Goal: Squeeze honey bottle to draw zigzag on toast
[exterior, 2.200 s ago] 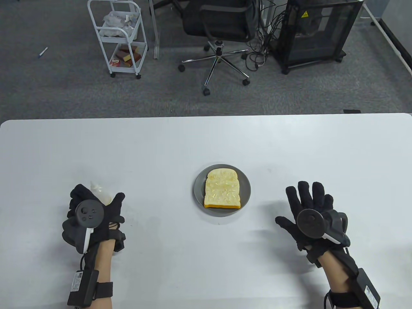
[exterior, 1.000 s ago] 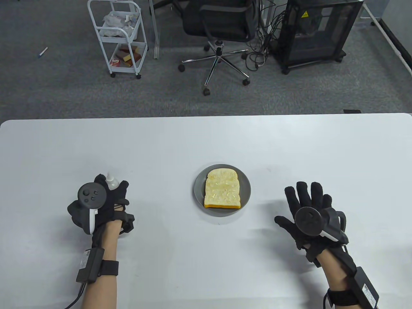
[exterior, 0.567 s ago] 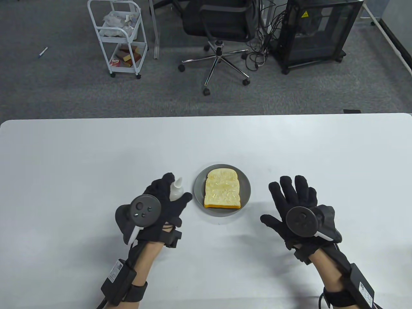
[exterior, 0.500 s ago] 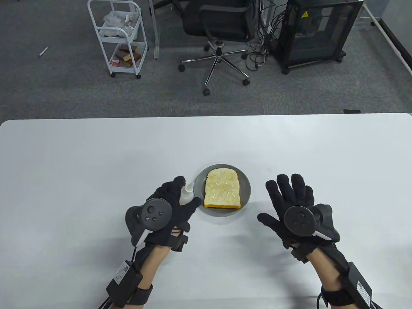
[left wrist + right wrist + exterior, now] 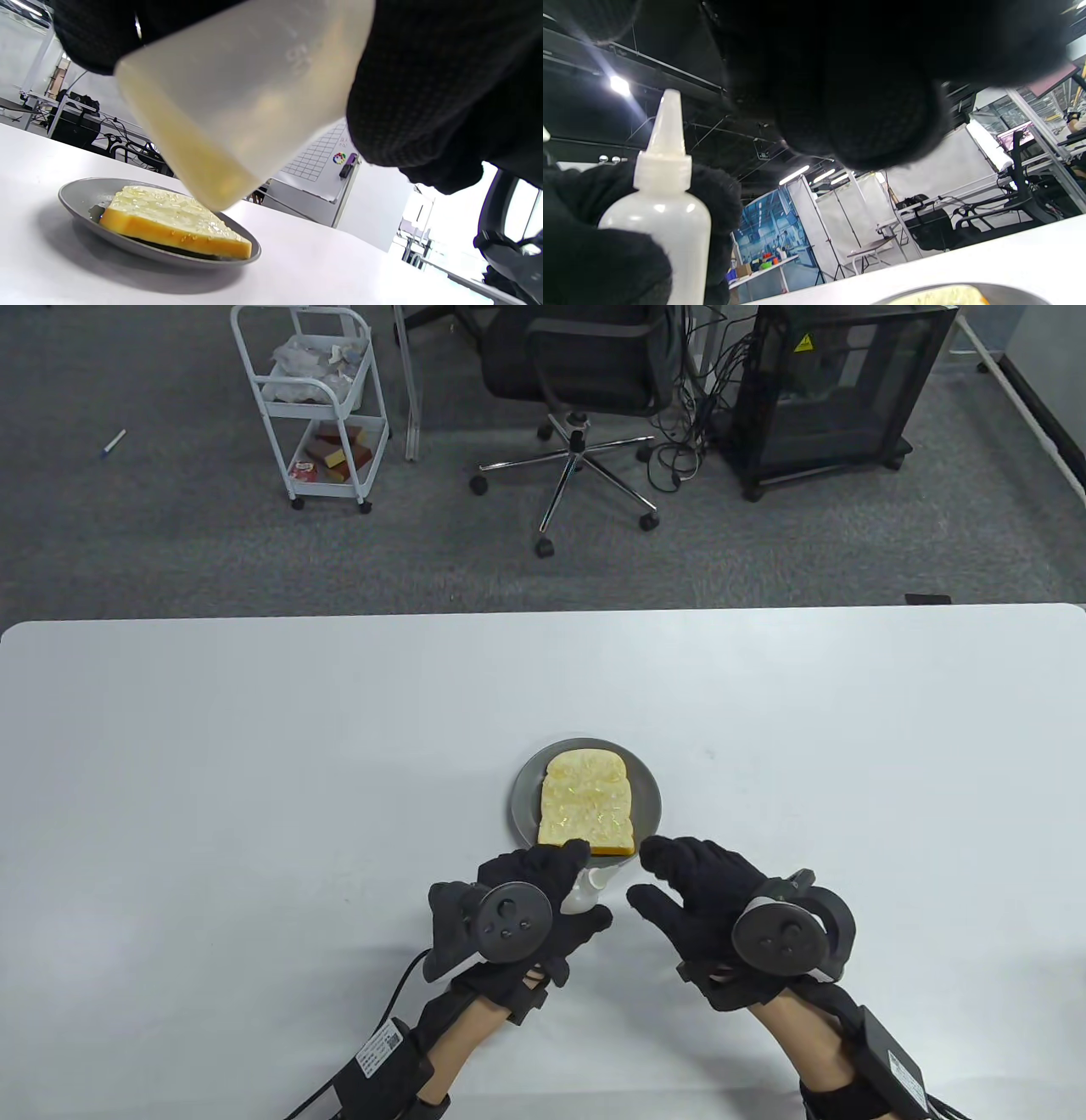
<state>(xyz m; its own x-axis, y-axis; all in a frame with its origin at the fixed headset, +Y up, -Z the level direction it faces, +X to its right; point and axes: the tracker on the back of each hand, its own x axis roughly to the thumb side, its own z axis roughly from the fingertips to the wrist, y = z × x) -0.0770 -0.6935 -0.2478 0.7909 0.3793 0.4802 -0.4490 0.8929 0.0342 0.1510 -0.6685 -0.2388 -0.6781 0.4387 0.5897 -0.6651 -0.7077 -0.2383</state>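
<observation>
We see the left hand (image 5: 517, 912) with fingers wrapped around the translucent white honey squeeze bottle (image 5: 585, 891), held at 6 o'clock of the round grey plate (image 5: 652, 797) carrying the yellow toast slice (image 5: 587, 802). The right hand (image 5: 708, 895) hovers beside it, fingers loosely apart. We find no readable label on the bottle.

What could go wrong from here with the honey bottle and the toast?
The left hand grips the honey bottle with its nozzle tilted, short of the toast; an early squeeze might put honey on the plate or table. The right hand sits close to the nozzle and may bump it or catch drips.
</observation>
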